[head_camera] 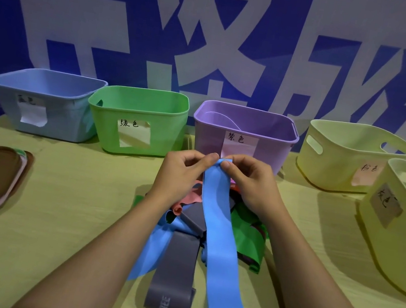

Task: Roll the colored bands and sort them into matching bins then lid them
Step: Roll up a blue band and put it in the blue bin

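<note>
Left hand and right hand both pinch the blue band's far end, mid-worktop above the band pile. Blue bin sits back-left. Risk: slack tail snags the pile, roll springs loose.

Two bare forearms reach in from the near edge of the frame, no sleeves, watch, rings or gloves visible. The left hand and right hand show short, unpainted fingernails.
</note>
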{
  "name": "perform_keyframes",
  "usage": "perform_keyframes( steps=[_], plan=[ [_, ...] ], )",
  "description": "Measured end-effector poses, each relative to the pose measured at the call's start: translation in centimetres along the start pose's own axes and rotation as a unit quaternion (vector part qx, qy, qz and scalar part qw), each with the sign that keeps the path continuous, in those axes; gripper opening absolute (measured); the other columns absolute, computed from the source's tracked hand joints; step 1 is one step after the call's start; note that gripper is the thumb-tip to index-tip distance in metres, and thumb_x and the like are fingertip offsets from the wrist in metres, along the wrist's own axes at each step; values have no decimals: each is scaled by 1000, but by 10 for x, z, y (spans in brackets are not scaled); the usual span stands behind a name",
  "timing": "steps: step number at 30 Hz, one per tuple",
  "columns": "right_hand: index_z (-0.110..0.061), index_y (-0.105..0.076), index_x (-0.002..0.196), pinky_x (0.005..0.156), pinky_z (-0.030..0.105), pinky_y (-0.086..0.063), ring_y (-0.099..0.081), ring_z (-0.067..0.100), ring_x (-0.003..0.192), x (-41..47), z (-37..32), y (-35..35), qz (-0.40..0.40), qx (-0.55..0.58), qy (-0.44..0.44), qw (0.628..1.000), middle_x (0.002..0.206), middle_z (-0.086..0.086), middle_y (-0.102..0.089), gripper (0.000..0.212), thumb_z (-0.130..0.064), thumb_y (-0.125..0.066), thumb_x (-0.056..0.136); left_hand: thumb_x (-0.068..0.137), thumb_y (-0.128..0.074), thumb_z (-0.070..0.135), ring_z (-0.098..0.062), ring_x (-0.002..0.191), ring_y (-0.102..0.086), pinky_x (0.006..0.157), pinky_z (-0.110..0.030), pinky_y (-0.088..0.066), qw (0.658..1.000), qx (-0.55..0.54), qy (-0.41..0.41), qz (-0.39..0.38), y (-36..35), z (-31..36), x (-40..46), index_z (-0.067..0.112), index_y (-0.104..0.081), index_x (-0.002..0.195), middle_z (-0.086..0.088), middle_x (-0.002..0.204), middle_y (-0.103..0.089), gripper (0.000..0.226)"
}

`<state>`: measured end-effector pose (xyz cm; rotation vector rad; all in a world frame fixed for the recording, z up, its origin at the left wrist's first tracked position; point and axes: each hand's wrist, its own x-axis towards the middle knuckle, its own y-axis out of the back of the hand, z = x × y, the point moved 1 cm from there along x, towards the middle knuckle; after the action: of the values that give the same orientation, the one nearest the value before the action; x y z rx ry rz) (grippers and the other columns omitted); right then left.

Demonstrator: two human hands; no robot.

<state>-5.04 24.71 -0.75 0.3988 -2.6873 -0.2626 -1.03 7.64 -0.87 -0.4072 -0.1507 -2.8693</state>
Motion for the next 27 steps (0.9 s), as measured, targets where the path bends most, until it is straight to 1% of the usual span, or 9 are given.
perform_keyframes(
  steps=[2,4,7,10,12,15,17,22,27],
  plan=[
    [-19,-76,102,82,28,-59,-72,9,91,0,0,0,-5,6,-6,1000,97,-1,-79,8,-21,-69,97,93,-75,27,-18,78,-75,66,-25,-59,1000,-4,-1,-1,0,2,0,19,-78,83,-2,82,-78,13],
    [-18,-75,103,78,23,-56,-71,7,91,-1,-2,0,-7,25,-18,1000,97,-2,-78,10,-24,-69,97,92,-76,21,-12,77,-74,65,-22,-57,1000,-16,-2,-4,0,3,0,19,-78,85,-1,82,-79,7],
    [-17,-77,100,68,14,-50,-65,-1,77,-4,-9,0,9,15,-38,999,90,-3,-76,25,-38,-63,99,90,-77,16,-8,80,-73,69,-19,-55,1000,-11,-21,-18,0,4,-1,21,-78,87,2,84,-79,6],
    [-10,-79,92,58,18,-46,-58,7,64,-5,-10,-1,28,-25,-55,998,82,14,-73,47,-52,-58,98,88,-79,14,-7,83,-73,76,-20,-56,999,-2,-38,-34,1,3,-1,24,-78,87,5,86,-79,10],
    [-7,-78,87,59,23,-46,-57,10,64,-5,-10,-2,32,-25,-58,997,82,19,-71,52,-54,-59,96,86,-81,14,-9,86,-74,80,-23,-58,998,-5,-43,-37,1,2,-1,25,-78,88,4,87,-79,11],
    [-10,-76,79,58,18,-46,-59,5,62,-5,-10,-1,41,-18,-58,997,69,4,-70,44,-48,-64,97,85,-82,11,-10,86,-74,81,-24,-58,998,-16,-45,-39,2,1,0,25,-78,88,4,88,-80,15],
    [-11,-76,77,59,19,-48,-62,5,64,-4,-10,-1,39,-13,-55,998,69,-2,-71,39,-44,-67,96,86,-81,8,-8,85,-75,79,-22,-56,998,-18,-44,-42,2,1,0,26,-78,89,6,87,-80,18],
    [-13,-77,81,65,18,-52,-69,5,72,-3,-6,-2,36,5,-49,998,79,-1,-76,24,-35,-74,92,84,-81,3,-10,89,-76,79,-20,-56,998,-33,-39,-43,3,1,-1,22,-78,91,4,90,-80,21],
    [-7,-76,91,69,22,-55,-70,8,77,-3,-2,-1,26,26,-38,999,87,9,-76,20,-27,-77,89,82,-81,-1,-11,89,-75,79,-22,-57,998,-33,-35,-51,4,0,-1,19,-77,93,3,91,-80,23]
  ],
)
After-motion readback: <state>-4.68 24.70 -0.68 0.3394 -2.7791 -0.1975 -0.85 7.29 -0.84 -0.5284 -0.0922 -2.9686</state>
